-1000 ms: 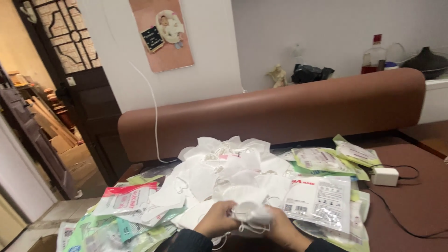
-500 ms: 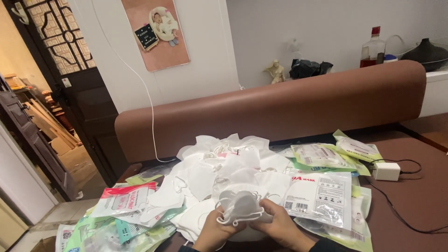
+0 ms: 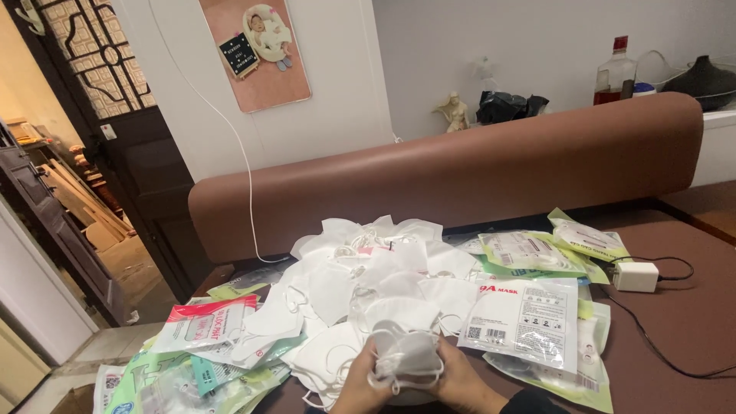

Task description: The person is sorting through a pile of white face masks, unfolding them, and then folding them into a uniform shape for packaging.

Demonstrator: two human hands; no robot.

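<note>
At the bottom middle of the frame, only the person's two bare hands show, cut off by the lower edge. The left hand (image 3: 359, 381) is bare as far as the frame shows, with no ring, watch or glove visible. The right hand (image 3: 460, 383) is likewise bare, and a dark sleeve (image 3: 527, 403), black or nearly so, ends at its wrist in the bottom right of centre.
</note>
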